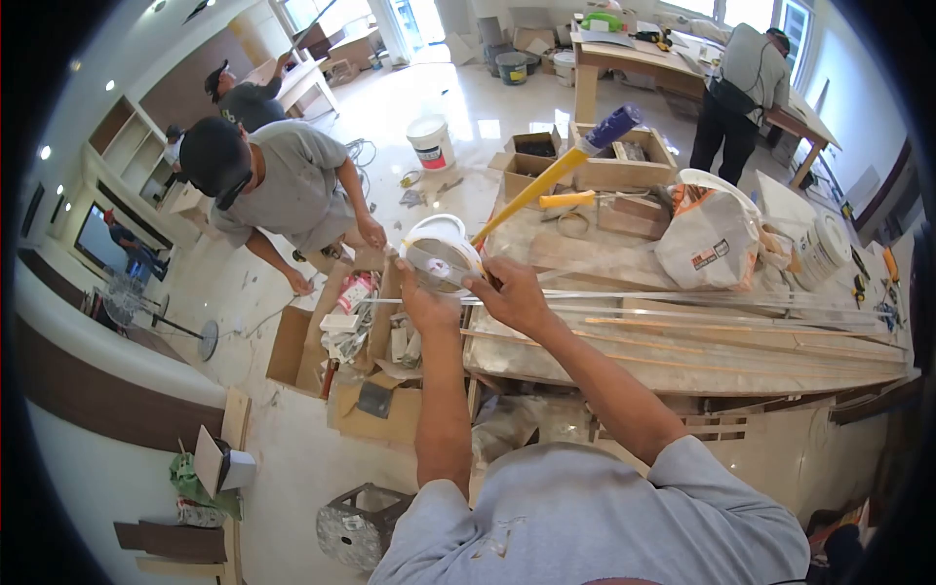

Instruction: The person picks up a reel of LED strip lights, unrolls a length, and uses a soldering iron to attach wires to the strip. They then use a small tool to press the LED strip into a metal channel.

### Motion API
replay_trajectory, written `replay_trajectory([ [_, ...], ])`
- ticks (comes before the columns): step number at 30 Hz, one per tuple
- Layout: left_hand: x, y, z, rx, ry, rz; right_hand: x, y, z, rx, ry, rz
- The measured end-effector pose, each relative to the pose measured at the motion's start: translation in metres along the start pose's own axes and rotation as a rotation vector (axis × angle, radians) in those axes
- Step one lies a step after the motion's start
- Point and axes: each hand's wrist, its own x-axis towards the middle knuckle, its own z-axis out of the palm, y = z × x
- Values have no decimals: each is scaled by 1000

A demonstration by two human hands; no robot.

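In front of my chest is a round white tub (436,225), with its open top facing me and greyish, whitish stuff inside. My left hand (431,300) is closed at the tub's near left edge, thumb up by the rim. At the right edge, the fingers of my right hand (515,294) are pinched together; what they grip is too small to make out. A long yellow handle (546,185) with a purple end slants up and away just behind the tub. Long thin strips (624,304) lie on the workbench beyond my right forearm.
The cluttered workbench (585,263) bears a white sack (709,244), a white bucket (822,244) and wooden boxes (624,171). Left of it, a co-worker (283,175) bends over open cardboard boxes (292,346). Another bucket (430,142) stands on the floor, with a stool (359,526) near me.
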Motion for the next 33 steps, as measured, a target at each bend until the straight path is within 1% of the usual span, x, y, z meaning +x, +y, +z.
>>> replay_trajectory([
  [2,-2,-6,0,-31,0,-34,6,8,-7,-70,-1,-18],
  [5,14,20,-2,731,-250,157,12,13,-31,-124,-42,-48],
  [6,17,25,-4,983,-338,211,15,14,-40,-207,-90,-62],
  [7,18,29,8,944,-510,244,19,13,-48,-212,-93,-34],
  [8,18,33,25,896,-679,279,23,12,-55,-258,-163,-65],
  [9,18,35,35,895,-675,261,27,14,-59,-302,-233,-104],
  [11,21,39,51,1235,-796,171,36,18,-62,-299,-251,-104],
  [12,24,38,54,1327,-780,113,38,18,-62,-293,-267,-117],
  [13,28,36,52,1325,-782,111,40,18,-64,-295,-266,-115],
  [15,37,29,42,1165,-726,110,40,17,-69,-293,-262,-71],
  [16,42,27,37,1162,-732,105,40,18,-70,-298,-257,-67],
  [18,42,25,29,1047,-667,94,35,24,-70,-244,-243,16],
  [19,42,24,24,1046,-668,83,30,26,-68,-246,-242,26],
  [21,42,23,20,874,-669,130,24,26,-64,-130,-219,70],
  [22,42,20,17,873,-667,123,20,26,-62,-130,-220,77],
  [24,47,12,7,714,-552,182,16,25,-60,-126,-236,189],
  [25,53,9,-2,711,-552,185,14,27,-57,-130,-237,185],
  [26,61,7,-20,791,-473,224,7,34,-52,-109,-212,195],
  [27,64,8,-23,870,-397,267,4,39,-46,-88,-185,198],
  [28,65,3,-25,857,-403,282,-1,44,-44,-98,-180,130],
  [29,55,-5,-25,548,-350,106,-3,45,-45,-102,-179,119],
  [30,47,-12,-26,239,-292,-66,-4,45,-45,-105,-212,204],
  [31,43,-17,-29,235,-295,-56,-6,45,-44,-107,-247,288],
  [33,47,-35,-45,94,-231,-142,-14,55,-42,-117,-219,243],
])
